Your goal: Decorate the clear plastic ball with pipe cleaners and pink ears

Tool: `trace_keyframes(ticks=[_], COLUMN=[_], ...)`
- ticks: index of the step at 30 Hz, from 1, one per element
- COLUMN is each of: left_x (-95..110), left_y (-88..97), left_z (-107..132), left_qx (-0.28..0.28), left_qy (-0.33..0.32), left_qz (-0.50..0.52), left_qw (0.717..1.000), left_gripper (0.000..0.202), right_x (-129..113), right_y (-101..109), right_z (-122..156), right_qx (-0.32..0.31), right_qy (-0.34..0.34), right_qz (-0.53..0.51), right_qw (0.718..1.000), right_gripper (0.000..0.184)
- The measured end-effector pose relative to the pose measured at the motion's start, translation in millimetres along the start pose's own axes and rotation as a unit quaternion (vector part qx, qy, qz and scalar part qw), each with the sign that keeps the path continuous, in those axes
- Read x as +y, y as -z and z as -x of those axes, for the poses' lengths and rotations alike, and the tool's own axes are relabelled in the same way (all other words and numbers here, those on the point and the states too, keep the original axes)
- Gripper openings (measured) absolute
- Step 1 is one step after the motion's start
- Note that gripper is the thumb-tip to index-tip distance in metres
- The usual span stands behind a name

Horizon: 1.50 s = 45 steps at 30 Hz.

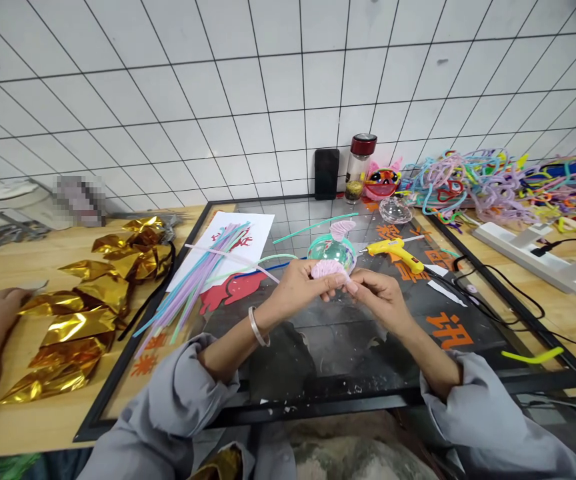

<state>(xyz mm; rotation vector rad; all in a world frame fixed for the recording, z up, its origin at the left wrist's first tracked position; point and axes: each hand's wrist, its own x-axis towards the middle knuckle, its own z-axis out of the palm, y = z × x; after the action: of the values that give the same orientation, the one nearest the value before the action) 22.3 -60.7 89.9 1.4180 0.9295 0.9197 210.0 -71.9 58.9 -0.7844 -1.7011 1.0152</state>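
- Over the remote feed I've got the fuzzy pink pipe-cleaner piece [325,269] front and centre: a flat, rounded shape of ridged rows, held above the middle of the black-framed glass panel [368,360].
- Grip check! My left hand [302,285] has thumb and fingers closed on it, no gap that I can see.
- And my right hand [381,295], thumb and forefinger in a tight pinch, has the piece's narrower end.
- Just beyond, toward the panel's far edge, a clear, glossy bowl [327,251] with a teal rim, and at that rim a second pink piece [342,231], ribbed the same way.
- To its right, a smooth yellow glue gun [395,252], nozzle pointing at the bowl.
- Over by the panel's left edge, a pastel sheaf of straight pipe cleaners [195,283] lies across white paper [261,223], with a flat red cutout [238,288] beside it.
- Out at the tabletop's [23,427] left end, crinkled gold foil [83,327] throws sharp, shiny folds!
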Motion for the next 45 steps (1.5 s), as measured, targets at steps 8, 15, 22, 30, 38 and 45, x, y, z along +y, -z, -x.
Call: trace_keyframes(ticks=[8,15,22,30,38,45], left_x=[1,-5,-8,-6,-5,-4], left_y=[-3.9,-7.6,-9.7,-10.4,-11.2,-10.9], left_z=[-1,-2,0,1,0,1], left_qx=[-0.044,-0.040,-0.034,-0.037,-0.035,-0.030], left_qy=[0.051,0.070,0.061,0.044,0.013,0.022], left_qz=[0.121,0.141,0.156,0.145,0.124,0.123], left_qw=[0.990,0.987,0.985,0.988,0.992,0.992], left_gripper=[0.044,0.047,0.048,0.046,0.046,0.047], right_x=[9,8,9,7,9,12], right_y=[0,-3,-5,-7,-8,-7], right_z=[-2,-2,-3,-2,-2,0], right_qx=[-0.014,0.001,-0.004,-0.015,0.000,0.002], right_qy=[-0.089,-0.085,-0.089,-0.089,-0.070,-0.062], right_qz=[-0.167,-0.146,-0.142,-0.149,-0.127,-0.085], right_qw=[0.982,0.986,0.986,0.985,0.989,0.994], right_gripper=[0.036,0.037,0.040,0.040,0.041,0.046])
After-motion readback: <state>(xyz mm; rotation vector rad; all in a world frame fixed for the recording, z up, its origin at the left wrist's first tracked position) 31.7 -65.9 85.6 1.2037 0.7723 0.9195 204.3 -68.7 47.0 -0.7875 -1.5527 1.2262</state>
